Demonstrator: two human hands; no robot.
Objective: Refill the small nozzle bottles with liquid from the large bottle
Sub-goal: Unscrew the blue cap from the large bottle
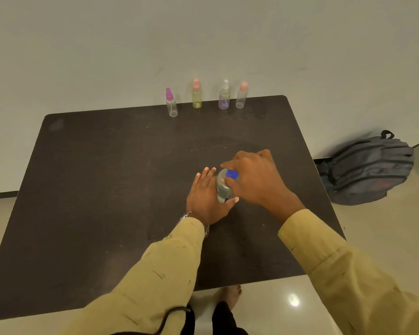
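Four small nozzle bottles (pixel 197 97) lined the bench's (pixel 107 189) far edge, well apart from both hands. Mid-bench the large bottle (pixel 224 189) stood roughly upright: left hand (pixel 206 197) gripped its body, right hand (pixel 254 180) clamped the blue cap (pixel 232 174) on top. Uncapping looked next.

Open tabletop (pixel 107 189) mid-way, nozzle bottles (pixel 197 97) (four, upright) along far edge
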